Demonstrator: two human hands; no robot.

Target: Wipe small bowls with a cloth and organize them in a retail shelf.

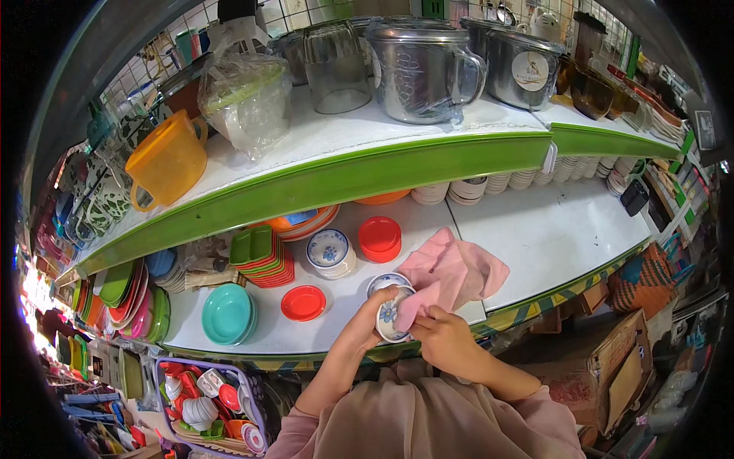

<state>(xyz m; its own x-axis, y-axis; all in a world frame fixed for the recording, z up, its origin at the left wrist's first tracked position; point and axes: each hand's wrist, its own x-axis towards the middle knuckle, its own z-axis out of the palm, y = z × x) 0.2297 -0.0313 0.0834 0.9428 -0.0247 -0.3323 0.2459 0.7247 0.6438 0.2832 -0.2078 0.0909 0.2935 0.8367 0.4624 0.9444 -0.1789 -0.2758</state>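
Observation:
My left hand grips a small white bowl with a blue flower pattern, tilted so its inside faces me. My right hand pinches a corner of a pink cloth against the bowl's inner right side. The rest of the cloth lies crumpled on the white shelf, beyond my hands. Just behind the held bowl, another blue-patterned bowl stands on the shelf, partly hidden. Farther left is a stack of similar bowls, near a stack of red round dishes and a red oval dish.
Turquoise bowls and divided green and red trays occupy the shelf's left. A green-edged upper shelf overhangs, bearing a steel mug and an orange pot. Below are a purple basket of dishes and a cardboard box.

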